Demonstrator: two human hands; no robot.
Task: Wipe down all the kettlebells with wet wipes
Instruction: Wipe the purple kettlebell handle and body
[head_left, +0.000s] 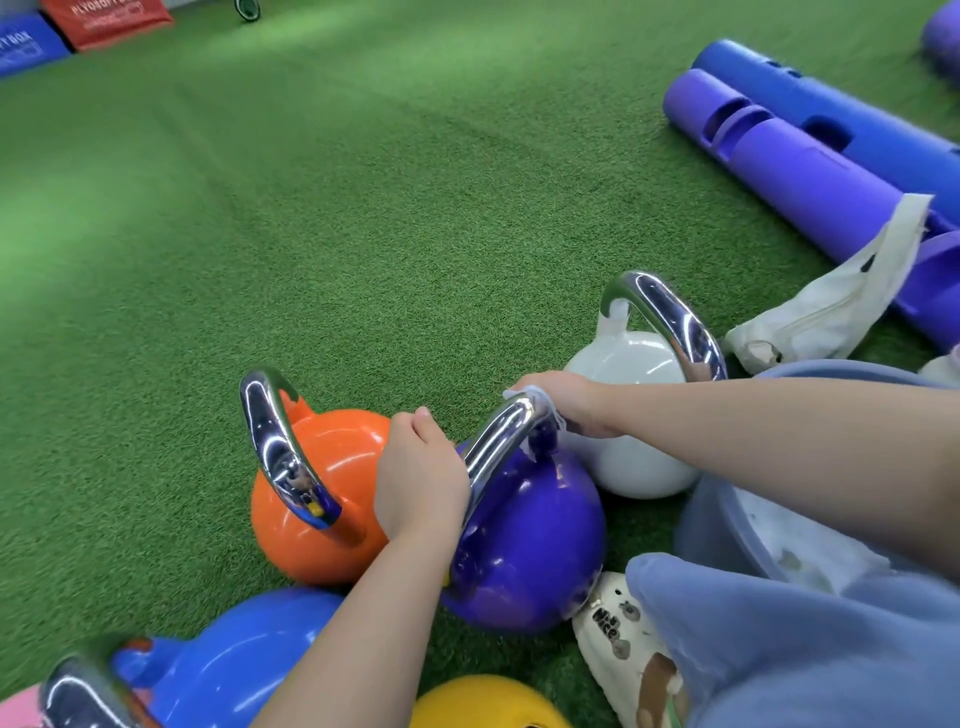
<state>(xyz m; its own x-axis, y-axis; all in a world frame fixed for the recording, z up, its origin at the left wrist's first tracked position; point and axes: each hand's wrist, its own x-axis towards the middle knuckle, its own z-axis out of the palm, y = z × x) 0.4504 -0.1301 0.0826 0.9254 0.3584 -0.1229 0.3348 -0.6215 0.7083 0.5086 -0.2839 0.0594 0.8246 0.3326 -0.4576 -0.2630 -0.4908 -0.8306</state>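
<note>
Left hand (418, 470) gripped the near side of the purple kettlebell (524, 540) handle; right hand (563, 400) clamped a wipe (540, 410) on its far end. Purple kettlebell sat on turf (311, 234) between orange kettlebell (311, 499) left and white kettlebell (628, 415) right, blue kettlebell (234, 665) and yellow kettlebell (483, 701) nearer.

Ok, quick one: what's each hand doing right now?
Left hand: grips the chrome handle of the purple kettlebell.
Right hand: holds a wet wipe against the handle's far end.
</note>
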